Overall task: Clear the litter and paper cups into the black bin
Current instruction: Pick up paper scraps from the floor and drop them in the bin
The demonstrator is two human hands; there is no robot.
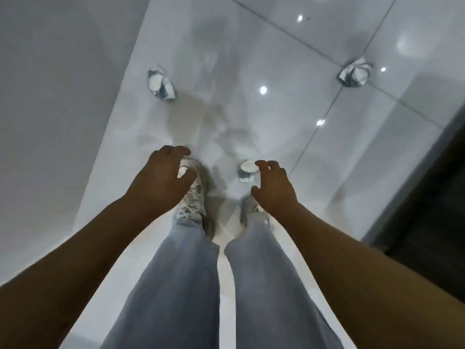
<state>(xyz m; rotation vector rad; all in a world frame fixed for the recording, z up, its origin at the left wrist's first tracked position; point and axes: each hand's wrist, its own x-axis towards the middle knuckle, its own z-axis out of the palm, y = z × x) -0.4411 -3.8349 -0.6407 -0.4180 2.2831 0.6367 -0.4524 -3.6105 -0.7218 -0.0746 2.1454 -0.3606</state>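
Note:
I am looking straight down at a glossy white tiled floor. My left hand [161,180] hangs over my left shoe with its fingers spread and curved; a small white cup-like thing [184,169] shows between thumb and fingers, seemingly on the floor beneath. My right hand [273,187] hovers with curved fingers just right of a paper cup [247,170] standing on the floor, fingertips near its rim. One crumpled paper ball [161,83] lies further ahead on the left by the wall, another crumpled paper ball [355,73] on the right. No black bin is in view.
A white wall [50,96] runs along the left. A dark panel or opening [437,202] borders the floor on the right. My legs in light jeans [191,285] and pale trainers [195,197] stand in the middle.

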